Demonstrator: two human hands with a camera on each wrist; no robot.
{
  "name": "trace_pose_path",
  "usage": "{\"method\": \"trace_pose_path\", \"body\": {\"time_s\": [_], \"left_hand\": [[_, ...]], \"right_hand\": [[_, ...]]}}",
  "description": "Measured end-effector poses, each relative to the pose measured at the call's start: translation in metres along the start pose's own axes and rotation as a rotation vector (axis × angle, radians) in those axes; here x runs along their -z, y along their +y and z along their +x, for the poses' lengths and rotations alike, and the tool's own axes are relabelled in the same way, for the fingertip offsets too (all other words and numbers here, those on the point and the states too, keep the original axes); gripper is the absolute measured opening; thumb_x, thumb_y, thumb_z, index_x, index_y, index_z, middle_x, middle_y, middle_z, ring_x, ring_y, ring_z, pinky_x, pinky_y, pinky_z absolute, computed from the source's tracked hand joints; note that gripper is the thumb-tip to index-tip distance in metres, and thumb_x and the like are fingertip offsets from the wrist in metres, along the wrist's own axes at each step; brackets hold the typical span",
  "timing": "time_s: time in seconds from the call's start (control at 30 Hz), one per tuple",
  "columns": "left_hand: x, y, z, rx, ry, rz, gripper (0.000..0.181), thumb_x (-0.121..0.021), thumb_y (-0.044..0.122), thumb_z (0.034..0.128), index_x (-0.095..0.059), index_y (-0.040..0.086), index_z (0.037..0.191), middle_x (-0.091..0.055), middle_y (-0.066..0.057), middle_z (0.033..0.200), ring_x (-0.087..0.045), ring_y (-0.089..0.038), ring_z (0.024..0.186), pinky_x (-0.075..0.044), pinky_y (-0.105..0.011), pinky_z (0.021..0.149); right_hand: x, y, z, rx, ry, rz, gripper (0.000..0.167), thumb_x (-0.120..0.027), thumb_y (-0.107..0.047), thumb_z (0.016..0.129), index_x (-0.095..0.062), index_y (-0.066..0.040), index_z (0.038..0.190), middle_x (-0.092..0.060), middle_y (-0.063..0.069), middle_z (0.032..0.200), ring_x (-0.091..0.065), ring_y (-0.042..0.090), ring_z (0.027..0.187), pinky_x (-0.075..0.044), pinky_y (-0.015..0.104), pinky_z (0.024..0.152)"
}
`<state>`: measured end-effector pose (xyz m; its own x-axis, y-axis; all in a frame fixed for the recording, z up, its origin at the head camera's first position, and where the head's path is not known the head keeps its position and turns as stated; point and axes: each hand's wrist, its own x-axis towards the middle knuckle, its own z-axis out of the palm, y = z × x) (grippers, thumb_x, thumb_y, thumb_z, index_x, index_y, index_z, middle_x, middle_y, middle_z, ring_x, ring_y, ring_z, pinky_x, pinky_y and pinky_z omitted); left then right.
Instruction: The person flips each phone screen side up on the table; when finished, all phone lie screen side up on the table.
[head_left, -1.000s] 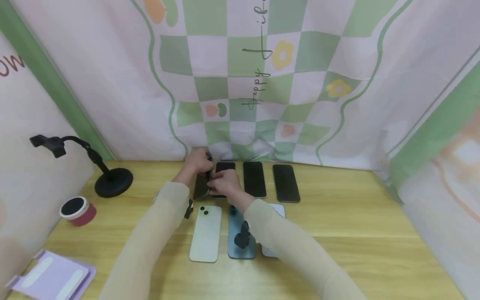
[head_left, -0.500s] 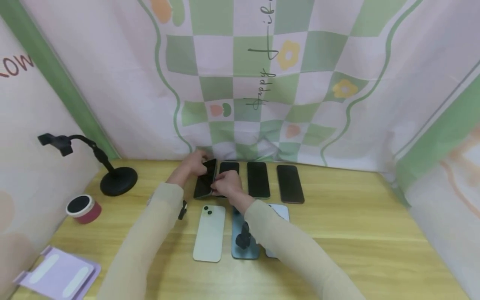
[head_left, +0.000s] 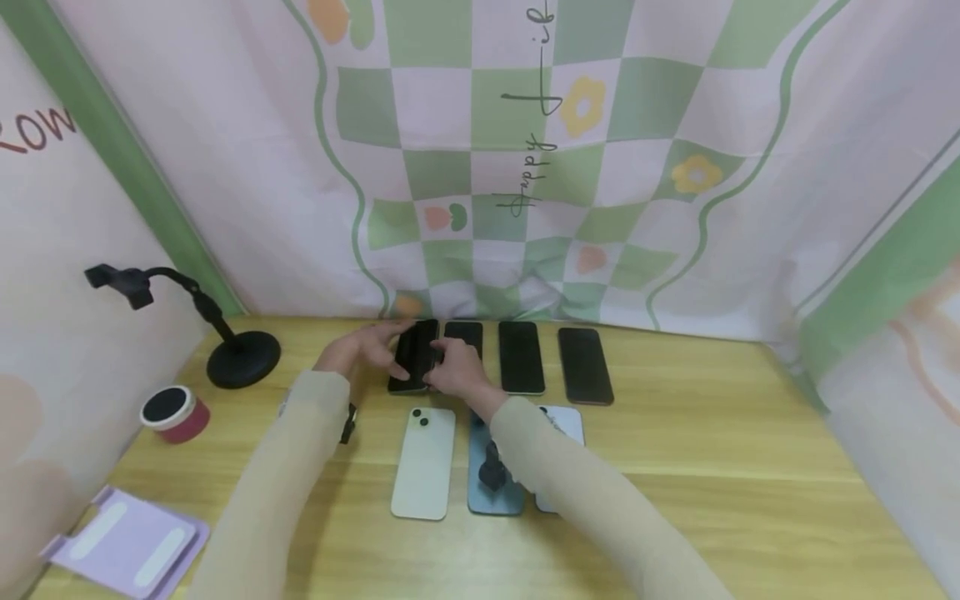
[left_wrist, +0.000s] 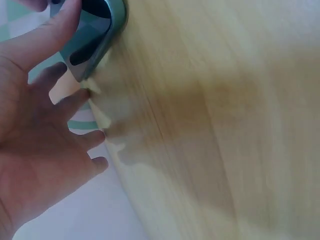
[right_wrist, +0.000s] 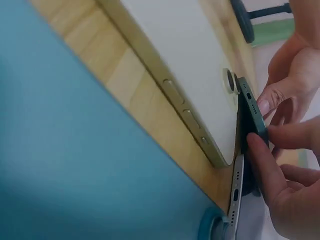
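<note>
1. Clearly, the right hand (head_left: 459, 367) pinches the dark phone (head_left: 416, 352) between thumb and fingers at its right side; the head view hides part of that grip behind the knuckles.
2. The left hand (head_left: 367, 348) grasps nothing: its fingers are spread and loose, its thumb against the phone's other side.
3. This phone is leftmost in the row along the back edge of the bench (head_left: 675, 533). The left wrist view cuts it off at the top, and whether it lies fully flat is hard to tell.
4. Beside it, the second dark phone (head_left: 463, 335) is partly covered by the right hand; the third dark phone (head_left: 521, 358) and fourth dark phone (head_left: 586, 365) lie in plain sight.
5. Nearer the front edge, the pale phone (head_left: 423, 462) shows whole, the blue phone (head_left: 480, 442) is partly blocked by a black fitting (head_left: 492, 471), and the right sleeve (head_left: 577, 492) covers most of the white phone (head_left: 572, 422).
6. Toward the back left corner stands the black stand (head_left: 243, 360); by the left edge, the pink tub (head_left: 183, 417) and the lilac holder (head_left: 127, 546).
7. Behind the back edge, the checked cloth (head_left: 431, 100) has its lettering cut off above.
</note>
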<state>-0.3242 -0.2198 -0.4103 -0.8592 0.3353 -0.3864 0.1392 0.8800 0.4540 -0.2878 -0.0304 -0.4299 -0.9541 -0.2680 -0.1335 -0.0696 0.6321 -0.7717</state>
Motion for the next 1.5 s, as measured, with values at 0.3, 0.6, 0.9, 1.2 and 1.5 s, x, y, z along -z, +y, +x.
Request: {"method": "trace_pose_path", "body": {"time_s": [0.3,0.6,0.9,1.2,1.5], "left_hand": [[-0.004,0.007,0.006,0.077,0.009,0.063,0.097,-0.08,0.033,0.0891,-0.022,0.018,0.167,-0.018,-0.013,0.175,-0.016,-0.05,0.16,-0.01,-0.073,0.128],[-0.009,0.014,0.007,0.084,0.021,0.091,0.098,-0.081,0.029,0.0888,-0.023,0.018,0.167,-0.022,-0.015,0.174,-0.015,-0.05,0.16,-0.009,-0.073,0.128],[-0.011,0.018,0.004,0.115,0.025,0.101,0.096,-0.08,0.03,0.0891,-0.023,0.019,0.166,-0.021,-0.015,0.175,-0.01,-0.048,0.161,-0.003,-0.073,0.128],[-0.012,0.052,-0.001,0.064,0.075,0.391,0.11,-0.083,0.045,0.0843,-0.019,0.01,0.166,-0.021,-0.016,0.174,-0.016,-0.045,0.162,-0.012,-0.067,0.131],[-0.05,0.116,-0.012,-0.194,0.076,0.512,0.117,-0.079,0.059,0.0838,-0.013,0.013,0.168,-0.017,-0.011,0.176,-0.01,-0.038,0.165,-0.007,-0.068,0.131]], "right_hand": [[-0.003,-0.005,-0.004,0.122,-0.075,-0.331,0.055,-0.084,-0.018,0.086,-0.066,-0.001,0.135,-0.069,0.018,0.137,-0.064,0.039,0.13,-0.053,0.052,0.111],[-0.004,-0.003,-0.009,0.184,-0.08,-0.451,0.041,-0.076,-0.007,0.083,-0.074,-0.005,0.124,-0.073,0.013,0.133,-0.064,0.035,0.128,-0.048,0.048,0.115],[0.0,0.001,-0.012,0.228,-0.105,-0.588,0.045,-0.075,-0.023,0.088,-0.072,-0.015,0.132,-0.056,0.015,0.155,-0.05,0.045,0.14,-0.043,0.058,0.117],[0.037,0.013,-0.015,0.32,-0.142,-0.595,0.039,-0.068,-0.018,0.094,-0.071,-0.005,0.131,-0.068,0.012,0.142,-0.059,0.037,0.138,-0.04,0.052,0.123],[0.085,0.031,-0.069,0.439,-0.182,-0.805,0.053,-0.071,-0.036,0.098,-0.063,-0.005,0.141,-0.055,0.021,0.154,-0.052,0.042,0.144,-0.042,0.055,0.121]]}}
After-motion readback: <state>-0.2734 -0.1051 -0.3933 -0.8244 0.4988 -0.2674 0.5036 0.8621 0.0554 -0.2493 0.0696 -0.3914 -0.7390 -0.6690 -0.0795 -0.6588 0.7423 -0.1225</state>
